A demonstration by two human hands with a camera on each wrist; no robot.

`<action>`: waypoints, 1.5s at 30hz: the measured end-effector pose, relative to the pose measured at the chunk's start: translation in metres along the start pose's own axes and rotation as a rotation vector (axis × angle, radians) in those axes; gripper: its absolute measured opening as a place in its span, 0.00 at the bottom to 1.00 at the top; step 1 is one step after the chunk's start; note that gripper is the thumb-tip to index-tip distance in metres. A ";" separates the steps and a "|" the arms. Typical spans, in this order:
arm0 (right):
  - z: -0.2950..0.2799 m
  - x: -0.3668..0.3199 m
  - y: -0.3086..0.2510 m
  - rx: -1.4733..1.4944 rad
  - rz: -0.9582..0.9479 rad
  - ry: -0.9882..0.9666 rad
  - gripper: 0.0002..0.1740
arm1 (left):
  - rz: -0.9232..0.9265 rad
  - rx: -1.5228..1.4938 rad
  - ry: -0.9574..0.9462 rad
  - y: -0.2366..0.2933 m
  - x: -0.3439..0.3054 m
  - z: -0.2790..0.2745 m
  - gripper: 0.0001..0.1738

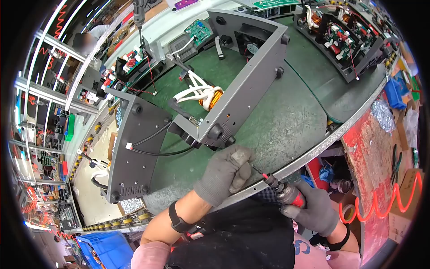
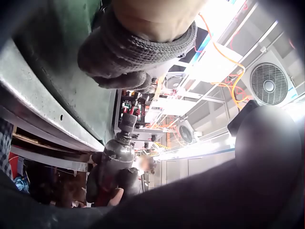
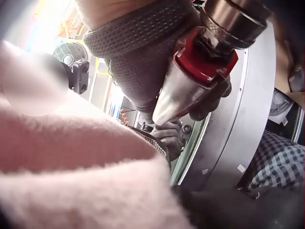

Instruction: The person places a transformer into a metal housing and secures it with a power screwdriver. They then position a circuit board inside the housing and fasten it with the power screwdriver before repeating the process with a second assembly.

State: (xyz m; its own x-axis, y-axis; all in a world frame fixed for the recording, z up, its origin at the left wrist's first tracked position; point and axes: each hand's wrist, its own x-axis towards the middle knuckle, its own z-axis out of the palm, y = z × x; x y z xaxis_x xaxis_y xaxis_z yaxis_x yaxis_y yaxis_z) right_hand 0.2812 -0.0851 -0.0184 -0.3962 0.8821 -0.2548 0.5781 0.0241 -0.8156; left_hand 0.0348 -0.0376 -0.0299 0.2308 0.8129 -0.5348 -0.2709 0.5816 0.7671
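My gloved right hand (image 1: 313, 210) grips a power screwdriver (image 1: 289, 196) by its dark and red body, just off the bench's front edge. Its thin bit points toward my gloved left hand (image 1: 224, 172), ending close to the fingers. The left fingers are curled in over the bench edge, and nothing shows between them. Just beyond that hand stands a grey metal chassis (image 1: 255, 85) with black rubber feet. Inside it sit a copper coil (image 1: 216, 98) and white-sleeved leads (image 1: 192, 92). In the right wrist view, the screwdriver's red collar (image 3: 205, 62) shows beside the right glove.
A grey panel (image 1: 134, 152) stands to the left, with black cables (image 1: 163, 152) running toward the chassis. Another unit with circuit boards (image 1: 340, 40) sits at the far right. A metal rail (image 1: 286, 170) edges the green bench. An orange-red coiled hose (image 1: 378, 210) hangs on the right.
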 end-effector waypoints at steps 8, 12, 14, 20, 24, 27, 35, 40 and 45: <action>0.007 0.008 -0.004 -0.023 -0.019 0.030 0.28 | 0.182 0.143 0.081 -0.004 -0.010 0.017 0.19; 0.006 0.010 -0.007 0.065 -0.014 -0.020 0.28 | 0.298 0.151 0.009 -0.009 -0.011 0.007 0.21; 0.006 0.011 -0.007 0.081 0.003 -0.061 0.28 | 0.319 0.155 -0.069 -0.007 -0.013 0.002 0.22; -0.014 0.024 -0.012 0.128 -0.011 -0.078 0.42 | 0.114 0.575 -0.269 0.078 -0.067 -0.013 0.35; -0.024 0.043 -0.035 0.018 0.100 -0.152 0.47 | 0.657 1.255 0.011 0.159 -0.055 -0.016 0.18; -0.019 0.051 -0.036 0.077 0.069 -0.123 0.46 | 0.873 1.833 -0.034 0.189 -0.007 -0.027 0.19; -0.016 0.062 -0.048 0.082 0.098 -0.118 0.45 | 0.788 2.230 -0.414 0.180 0.073 -0.039 0.27; -0.038 0.053 -0.054 -0.018 0.087 -0.148 0.42 | 0.478 2.095 -0.432 0.170 0.056 -0.018 0.23; -0.054 0.039 -0.056 -0.226 0.089 -0.203 0.43 | 0.447 2.183 -0.609 0.159 0.043 -0.010 0.21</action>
State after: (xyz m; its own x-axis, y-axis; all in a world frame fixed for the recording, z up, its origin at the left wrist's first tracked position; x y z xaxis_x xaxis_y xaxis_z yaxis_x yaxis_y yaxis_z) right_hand 0.2712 -0.0266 0.0454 -0.4579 0.7741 -0.4372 0.7520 0.0750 -0.6549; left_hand -0.0074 0.0902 0.0662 0.7316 0.4918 -0.4721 0.5945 -0.7991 0.0889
